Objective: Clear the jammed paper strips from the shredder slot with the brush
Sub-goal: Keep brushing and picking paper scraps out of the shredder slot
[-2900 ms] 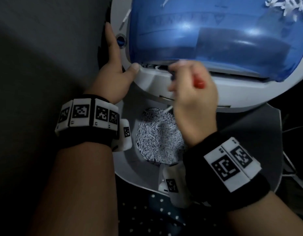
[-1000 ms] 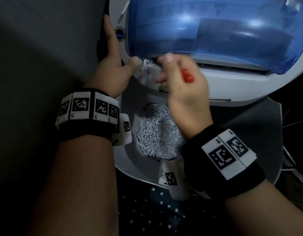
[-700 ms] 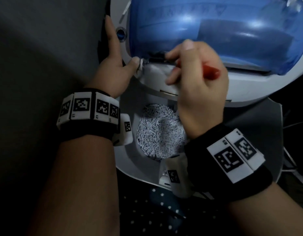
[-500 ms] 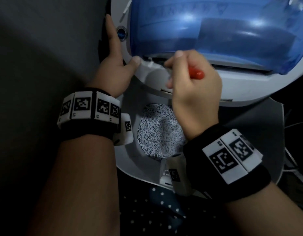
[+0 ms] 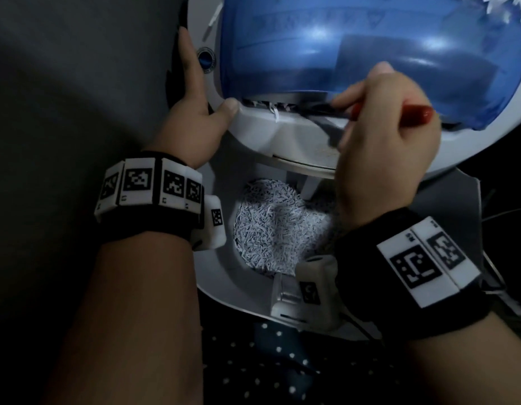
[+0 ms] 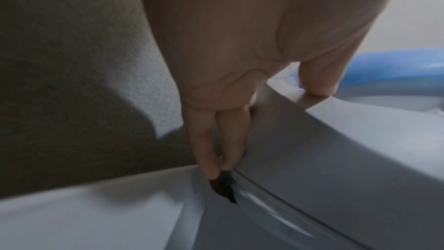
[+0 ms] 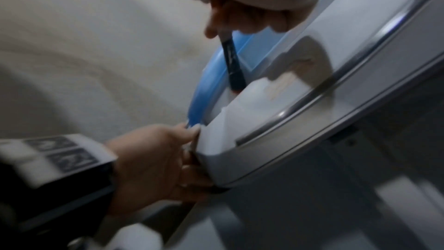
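Brushing at the shredder slot

Nearest you, shredded paper [image 5: 271, 226] fills the bin opening. Your right hand [image 5: 382, 141] has its grip curled round the red-handled brush [image 5: 411, 114], dark bristles at the slot [image 5: 285, 104], where jammed paper strips [image 5: 275, 111] poke out. Your left hand [image 5: 194, 112] braces the shredder [image 5: 282, 135], fingers straight, thumb on its rim.

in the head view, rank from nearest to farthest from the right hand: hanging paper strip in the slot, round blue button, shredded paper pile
From the right hand:
1. Hanging paper strip, just to its left at the slot.
2. Shredded paper pile, below it in the bin.
3. Round blue button, far upper left by the left hand's fingers.
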`<state>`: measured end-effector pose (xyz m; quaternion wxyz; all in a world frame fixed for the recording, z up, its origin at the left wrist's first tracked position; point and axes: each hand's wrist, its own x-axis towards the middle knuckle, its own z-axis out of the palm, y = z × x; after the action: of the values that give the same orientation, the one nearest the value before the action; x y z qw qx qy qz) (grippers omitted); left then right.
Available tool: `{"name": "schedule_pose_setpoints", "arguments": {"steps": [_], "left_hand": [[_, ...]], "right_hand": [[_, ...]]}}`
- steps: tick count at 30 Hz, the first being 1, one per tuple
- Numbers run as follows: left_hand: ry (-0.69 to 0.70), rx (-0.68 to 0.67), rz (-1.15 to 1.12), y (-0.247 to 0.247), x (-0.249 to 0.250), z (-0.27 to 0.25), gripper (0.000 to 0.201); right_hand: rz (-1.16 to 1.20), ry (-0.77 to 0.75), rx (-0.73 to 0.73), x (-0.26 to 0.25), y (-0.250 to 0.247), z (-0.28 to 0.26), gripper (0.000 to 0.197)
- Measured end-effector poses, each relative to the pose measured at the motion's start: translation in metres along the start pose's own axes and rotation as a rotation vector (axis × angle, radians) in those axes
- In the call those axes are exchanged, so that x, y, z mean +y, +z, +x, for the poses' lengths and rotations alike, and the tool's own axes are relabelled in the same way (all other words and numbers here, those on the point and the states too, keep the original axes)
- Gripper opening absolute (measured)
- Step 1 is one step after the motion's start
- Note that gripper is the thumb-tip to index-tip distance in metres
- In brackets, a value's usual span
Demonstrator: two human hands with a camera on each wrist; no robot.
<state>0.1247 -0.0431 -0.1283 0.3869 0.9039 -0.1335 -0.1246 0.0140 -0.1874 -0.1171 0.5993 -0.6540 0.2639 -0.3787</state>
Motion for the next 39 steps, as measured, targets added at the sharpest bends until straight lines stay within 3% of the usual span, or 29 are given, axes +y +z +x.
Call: {"name": "schedule_pose_setpoints", "arguments": {"steps": [2, 4, 7, 9, 10, 12, 14, 15, 17, 19, 21, 22, 24, 26, 28, 31, 33, 36, 39], "left_hand": [[0.006, 0.001, 0.011, -0.001, -0.001, 0.001, 0.085], [-0.001, 0.008, 0.009, -0.001, -0.001, 0.001, 0.086], [-0.001, 0.006, 0.010, 0.000, -0.001, 0.000, 0.086], [0.009, 0.002, 0.021, 0.000, -0.001, 0.000, 0.085], [0.007, 0.004, 0.028, 0.001, -0.001, -0.001, 0.085], [-0.001, 0.007, 0.032, 0.000, -0.001, 0.000, 0.085], [-0.004, 0.009, 0.024, 0.000, -0.002, 0.001, 0.085], [-0.003, 0.007, 0.022, 0.000, -0.002, 0.001, 0.085], [-0.001, 0.009, 0.020, 0.000, -0.003, 0.002, 0.085], [0.011, 0.010, 0.013, 0.001, -0.002, 0.001, 0.085], [0.017, 0.012, 0.004, 0.001, -0.003, 0.001, 0.085], [0.013, 0.013, -0.004, 0.001, -0.003, 0.001, 0.085], [0.000, 0.011, -0.010, 0.001, -0.004, 0.001, 0.086], [-0.007, 0.005, -0.006, 0.001, -0.005, 0.002, 0.086], [0.001, 0.013, -0.001, 0.001, -0.006, 0.003, 0.086], [0.023, 0.019, -0.001, 0.002, -0.006, 0.003, 0.087], [0.024, 0.025, 0.012, 0.002, -0.008, 0.004, 0.087], [0.020, 0.022, 0.005, 0.002, -0.009, 0.005, 0.086], [0.027, 0.019, 0.000, 0.003, -0.011, 0.006, 0.086]], "right_hand": [[-0.104, 0.017, 0.062, 0.005, -0.004, 0.003, 0.038], [-0.214, 0.023, 0.027, 0.012, -0.001, 0.000, 0.033], [-0.291, 0.049, -0.258, 0.021, 0.012, -0.017, 0.021], [-0.151, 0.157, -0.437, 0.019, 0.020, -0.024, 0.024], [-0.044, 0.196, -0.431, 0.019, 0.020, -0.022, 0.023], [0.096, 0.240, -0.252, 0.013, 0.016, -0.012, 0.019], [0.048, 0.229, -0.112, 0.016, 0.011, -0.007, 0.018], [-0.011, 0.210, -0.137, 0.020, 0.013, -0.010, 0.017], [-0.093, 0.203, -0.380, 0.023, 0.018, -0.020, 0.020], [-0.006, 0.280, -0.549, 0.021, 0.022, -0.024, 0.027], [0.194, 0.383, -0.487, 0.010, 0.019, -0.017, 0.018], [0.248, 0.401, -0.380, 0.007, 0.016, -0.012, 0.025], [0.231, 0.327, -0.152, 0.006, 0.010, -0.004, 0.037], [0.131, 0.219, -0.068, 0.010, 0.012, -0.007, 0.033], [0.020, 0.170, -0.202, 0.015, 0.017, -0.016, 0.026], [0.073, 0.253, -0.498, 0.014, 0.022, -0.022, 0.018], [0.169, 0.279, -0.442, 0.010, 0.017, -0.016, 0.027], [0.200, 0.136, -0.211, 0.007, 0.011, -0.009, 0.033], [0.126, 0.007, -0.236, 0.007, 0.012, -0.015, 0.026]]}}
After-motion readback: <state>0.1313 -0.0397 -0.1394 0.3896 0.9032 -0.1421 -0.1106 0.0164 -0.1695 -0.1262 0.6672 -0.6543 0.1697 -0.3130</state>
